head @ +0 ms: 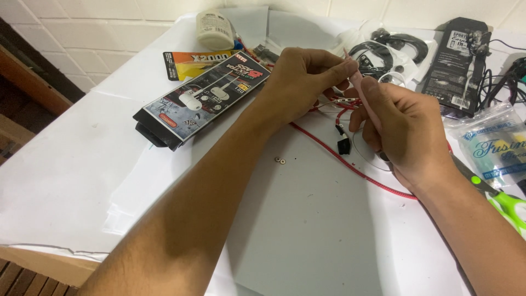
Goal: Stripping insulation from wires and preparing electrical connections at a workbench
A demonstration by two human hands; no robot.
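A makeshift home repair bench; white paper (82, 181) covers a wooden table (38, 263) against a tiled wall (93, 33); earphone packs (200, 101), loose cables (394, 46), a glue tub (215, 30) and scissors (501, 200) crowd it.

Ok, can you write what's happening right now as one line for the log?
left hand: pinches tip of pink tool | right hand: grips pink tool | under hands: red braided cable | nearby: green scissors

1. Red cable (361, 171) – braided cloth look, matt
2. Pink stick (366, 98) held in both hands – smooth plastic
3. Black package (200, 98) – glossy printed card
4. Table cover (82, 164) – white matt paper
5. Scissors handle (507, 205) – shiny green plastic
6. Clear bag (490, 145) – glossy film
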